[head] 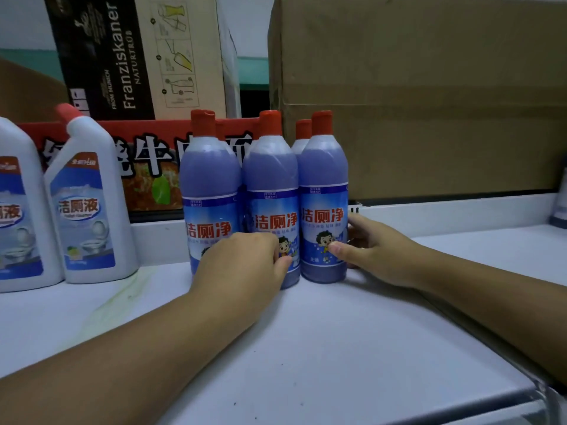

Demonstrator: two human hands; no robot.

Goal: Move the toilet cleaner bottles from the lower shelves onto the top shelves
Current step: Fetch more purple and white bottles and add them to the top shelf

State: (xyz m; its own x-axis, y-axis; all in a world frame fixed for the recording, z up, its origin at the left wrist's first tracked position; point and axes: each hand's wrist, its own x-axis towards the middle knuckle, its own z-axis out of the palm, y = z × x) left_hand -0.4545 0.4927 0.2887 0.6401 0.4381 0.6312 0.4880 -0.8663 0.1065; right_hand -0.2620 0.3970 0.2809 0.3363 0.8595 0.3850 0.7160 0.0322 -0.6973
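Presently, left hand (pixel 242 265) grips middle purple bottle (pixel 271 179), right hand (pixel 374 246) grips right purple bottle (pixel 323 179), cardboard box (pixel 429 102) perhaps touching

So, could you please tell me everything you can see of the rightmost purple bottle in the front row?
The rightmost purple bottle is a clear plastic cylinder holding purple liquid, with a red cap and a blue label bearing red Chinese characters and a cartoon child. It stands upright on the white shelf, close beside the middle bottle, held by the left hand. The right hand grips its lower part, thumb on the label, fingers round its right side.
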